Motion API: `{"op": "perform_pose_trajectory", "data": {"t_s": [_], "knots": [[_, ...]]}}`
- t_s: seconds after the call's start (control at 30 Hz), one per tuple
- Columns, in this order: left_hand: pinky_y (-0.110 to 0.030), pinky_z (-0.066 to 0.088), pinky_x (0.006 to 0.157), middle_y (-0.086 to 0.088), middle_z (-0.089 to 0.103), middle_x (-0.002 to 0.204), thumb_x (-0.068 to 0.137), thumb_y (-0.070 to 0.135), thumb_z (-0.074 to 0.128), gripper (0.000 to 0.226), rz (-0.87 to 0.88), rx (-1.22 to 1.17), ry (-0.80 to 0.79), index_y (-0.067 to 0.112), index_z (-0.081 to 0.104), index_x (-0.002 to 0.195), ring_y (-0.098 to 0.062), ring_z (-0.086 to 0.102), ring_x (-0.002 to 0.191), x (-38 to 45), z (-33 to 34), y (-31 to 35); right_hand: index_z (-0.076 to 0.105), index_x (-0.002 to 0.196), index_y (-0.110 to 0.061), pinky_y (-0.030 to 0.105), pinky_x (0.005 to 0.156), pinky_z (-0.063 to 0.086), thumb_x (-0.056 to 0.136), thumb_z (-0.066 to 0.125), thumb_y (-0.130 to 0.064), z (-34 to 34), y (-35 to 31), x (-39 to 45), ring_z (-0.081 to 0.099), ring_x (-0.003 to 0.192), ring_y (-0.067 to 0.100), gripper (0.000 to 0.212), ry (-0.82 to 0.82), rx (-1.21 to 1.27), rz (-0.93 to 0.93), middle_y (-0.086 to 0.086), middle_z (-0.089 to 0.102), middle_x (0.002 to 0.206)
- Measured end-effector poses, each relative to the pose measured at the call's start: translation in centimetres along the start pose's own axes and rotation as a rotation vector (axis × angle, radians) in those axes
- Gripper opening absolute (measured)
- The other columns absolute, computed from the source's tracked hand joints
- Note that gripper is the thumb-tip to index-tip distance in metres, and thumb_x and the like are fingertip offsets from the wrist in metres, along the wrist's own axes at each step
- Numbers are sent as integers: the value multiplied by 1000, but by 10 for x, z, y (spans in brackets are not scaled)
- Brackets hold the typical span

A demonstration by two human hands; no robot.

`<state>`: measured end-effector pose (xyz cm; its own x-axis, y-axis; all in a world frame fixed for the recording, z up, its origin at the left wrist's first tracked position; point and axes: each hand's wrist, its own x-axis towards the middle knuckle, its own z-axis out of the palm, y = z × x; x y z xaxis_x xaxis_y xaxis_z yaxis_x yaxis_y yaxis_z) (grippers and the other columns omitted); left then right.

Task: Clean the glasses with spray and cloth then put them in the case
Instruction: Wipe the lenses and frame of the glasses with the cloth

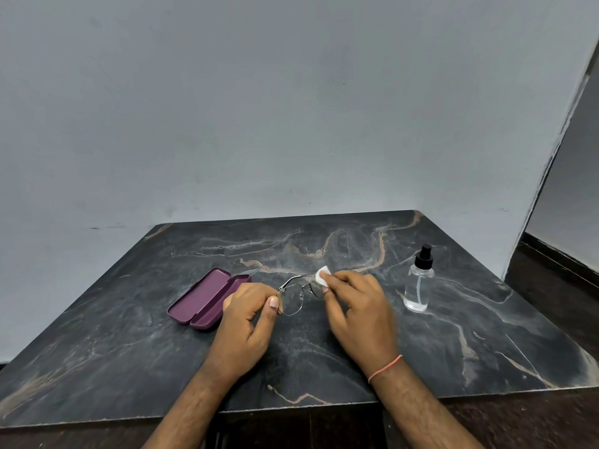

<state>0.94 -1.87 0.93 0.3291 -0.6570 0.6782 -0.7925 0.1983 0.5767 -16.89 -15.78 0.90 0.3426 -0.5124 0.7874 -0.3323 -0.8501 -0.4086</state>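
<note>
Head view: left hand (pixel 248 314) pinches the light, fragile glasses (pixel 293 298) at 1 rim edge (thin wire), right hand (pixel 355 306) pinching the soft cloth (pixel 323 275) on the other lens.

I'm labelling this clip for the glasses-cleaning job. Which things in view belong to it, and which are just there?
Belongs to the job:
glasses, pinched by left hand
white cloth, held by right hand
spray bottle, standing upright
purple case, lying open

Just there:
marble table
red wrist thread

A dark marbled table (pixel 324 345) stands against a plain grey wall (pixel 259 108), dark floor (pixel 557 286) beside it.
</note>
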Motion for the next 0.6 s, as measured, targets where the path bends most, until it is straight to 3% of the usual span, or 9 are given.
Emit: {"op": "perform_pose_trajectory", "data": {"t_s": [0.17,0.3,0.43,0.6], "knots": [[-59,51,84,13,67,90,108,34,48,25,4,5,2,35,61,87,-17,65,95,-1,0,-1,84,109,-25,23,77,53,93,76,-25,0,-3,-2,61,93,8,18,-14,39,-22,-16,74,98],[-59,51,84,12,68,92,108,35,49,25,6,8,6,35,63,88,-18,66,96,-1,0,-2,83,116,-29,23,80,53,96,75,-26,-2,-6,-1,61,97,10,22,-58,99,-79,-18,73,107],[-61,50,85,13,68,92,109,34,48,25,20,19,-15,37,62,88,-18,66,96,-2,1,-1,82,118,-28,23,76,53,97,76,-26,-1,-2,-1,57,95,8,22,-39,27,-12,-18,71,104],[-60,49,88,16,68,94,109,37,49,24,28,36,-32,42,61,89,-15,66,98,-3,1,3,86,100,-27,27,74,55,91,77,-25,2,0,-2,61,91,6,12,-27,47,46,-18,74,92]]}}
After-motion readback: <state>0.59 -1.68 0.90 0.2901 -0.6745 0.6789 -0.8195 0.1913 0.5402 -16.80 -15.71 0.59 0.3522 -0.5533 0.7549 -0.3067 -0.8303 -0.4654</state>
